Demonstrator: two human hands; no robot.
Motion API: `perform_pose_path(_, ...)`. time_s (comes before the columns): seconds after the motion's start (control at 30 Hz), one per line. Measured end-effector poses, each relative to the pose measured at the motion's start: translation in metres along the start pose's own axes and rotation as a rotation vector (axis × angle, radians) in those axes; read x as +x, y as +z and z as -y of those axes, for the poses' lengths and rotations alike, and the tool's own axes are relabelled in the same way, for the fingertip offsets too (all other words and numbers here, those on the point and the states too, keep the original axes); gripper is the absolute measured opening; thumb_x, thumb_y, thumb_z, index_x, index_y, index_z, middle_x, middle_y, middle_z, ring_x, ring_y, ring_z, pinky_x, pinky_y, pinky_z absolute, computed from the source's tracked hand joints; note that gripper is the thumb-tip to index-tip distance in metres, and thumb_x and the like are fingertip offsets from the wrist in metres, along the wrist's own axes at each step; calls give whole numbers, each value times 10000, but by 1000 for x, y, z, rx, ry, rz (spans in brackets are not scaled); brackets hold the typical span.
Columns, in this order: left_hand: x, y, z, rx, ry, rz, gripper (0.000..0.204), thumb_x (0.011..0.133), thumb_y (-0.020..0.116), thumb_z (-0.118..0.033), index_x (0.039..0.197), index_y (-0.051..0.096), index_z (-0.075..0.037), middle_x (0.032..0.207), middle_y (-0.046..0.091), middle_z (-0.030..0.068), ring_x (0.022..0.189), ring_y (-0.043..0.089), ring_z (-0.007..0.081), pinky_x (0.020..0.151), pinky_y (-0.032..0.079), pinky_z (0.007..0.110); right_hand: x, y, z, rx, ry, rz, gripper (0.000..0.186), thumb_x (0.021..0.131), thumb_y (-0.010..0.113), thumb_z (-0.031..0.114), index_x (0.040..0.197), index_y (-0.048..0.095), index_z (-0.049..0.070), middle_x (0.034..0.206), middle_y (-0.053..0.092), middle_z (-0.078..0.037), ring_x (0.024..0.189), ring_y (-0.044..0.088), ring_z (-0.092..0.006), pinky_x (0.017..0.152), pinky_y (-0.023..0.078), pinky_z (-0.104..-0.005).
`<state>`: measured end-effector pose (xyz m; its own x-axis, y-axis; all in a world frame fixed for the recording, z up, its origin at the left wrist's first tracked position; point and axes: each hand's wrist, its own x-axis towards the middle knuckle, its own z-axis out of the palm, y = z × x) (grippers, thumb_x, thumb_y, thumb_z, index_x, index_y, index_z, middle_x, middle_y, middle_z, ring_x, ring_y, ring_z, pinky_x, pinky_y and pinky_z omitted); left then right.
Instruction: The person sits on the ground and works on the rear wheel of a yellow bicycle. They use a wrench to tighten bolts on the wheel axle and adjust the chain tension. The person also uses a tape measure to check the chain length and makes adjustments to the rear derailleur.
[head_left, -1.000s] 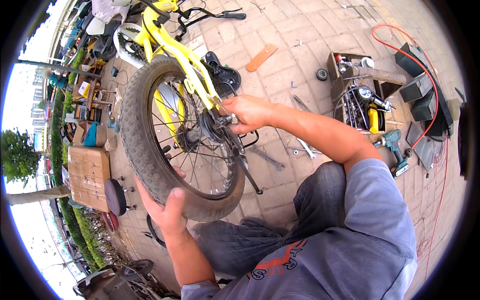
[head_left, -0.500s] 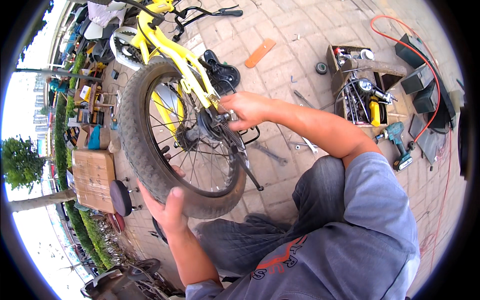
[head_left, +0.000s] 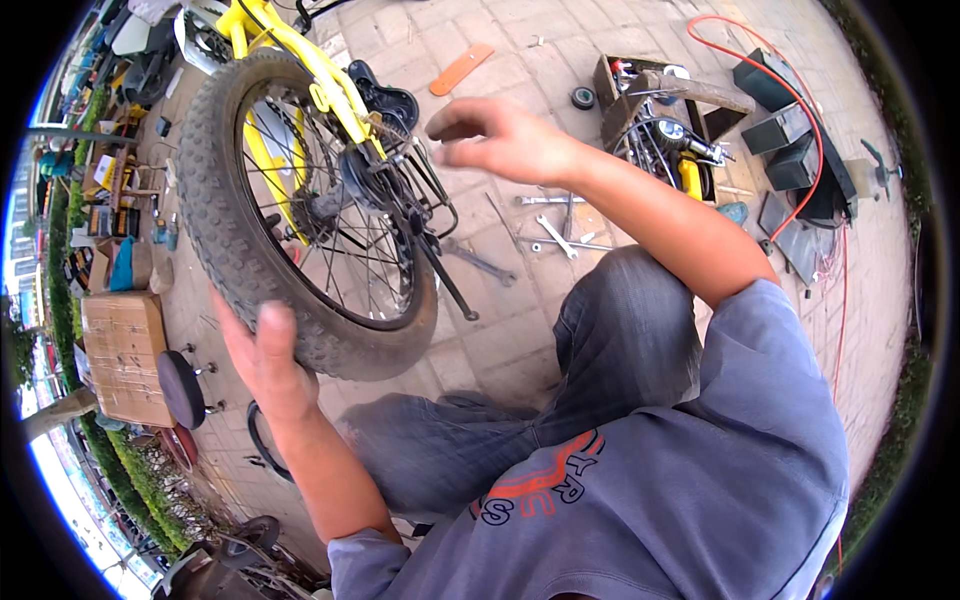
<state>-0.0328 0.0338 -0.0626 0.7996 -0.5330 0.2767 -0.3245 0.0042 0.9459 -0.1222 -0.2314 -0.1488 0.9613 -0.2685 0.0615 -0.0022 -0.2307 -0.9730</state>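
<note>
A bicycle with a yellow frame (head_left: 340,95) is in front of me, its fat knobbly tire (head_left: 225,215) toward my side. My left hand (head_left: 268,365) grips the tire at its lower left, thumb raised on the near side and the other fingers partly hidden by the rubber. Just right of the wheel hub (head_left: 325,207), my right hand (head_left: 505,140) hovers in the air, fingers loosely curved and apart from the thumb, touching nothing. Below it are the rear axle parts and a black kickstand (head_left: 455,280). Slight blur softens the fingertips.
Several wrenches (head_left: 556,236) lie on the paving right of the wheel. Beyond them stands a wooden toolbox (head_left: 612,95) with a gauge, near dark battery-like blocks (head_left: 778,132) and a red hose (head_left: 818,150). A cardboard box (head_left: 125,350) and round stool (head_left: 182,388) are at left.
My right hand has come away from the axle area, up and to the right. The left hand stays on the tire. The whole view has shifted, placing the bicycle further left.
</note>
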Motion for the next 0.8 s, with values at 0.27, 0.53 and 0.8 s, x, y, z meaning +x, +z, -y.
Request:
perform_pose_path(0.27,16,-23,30,-293,-274,-323,508,987,359,-343,1302,424,51,1222,536,136,1053,563,225,890,451,343,-87,-11,29,833,354,-507,203,857,602,178,981,561,23,908,614,-90,812,610,-188,738,506,-354)
perform_pose_path(0.53,28,-34,77,-520,-598,-363,367,949,383,-218,1180,525,30,1144,590,143,992,600,241,839,493,366,-111,-22,24,1260,140,-573,236,853,533,267,944,578,54,792,582,-56,709,548,-186,720,464,-364)
perform_pose_path(0.8,27,-59,152,-443,-605,-343,346,897,503,-173,1183,531,19,1061,611,130,889,581,206,747,483,328,-31,17,60,1234,55,-420,225,855,529,266,935,555,58,795,562,-51,695,521,-197,706,431,-385)
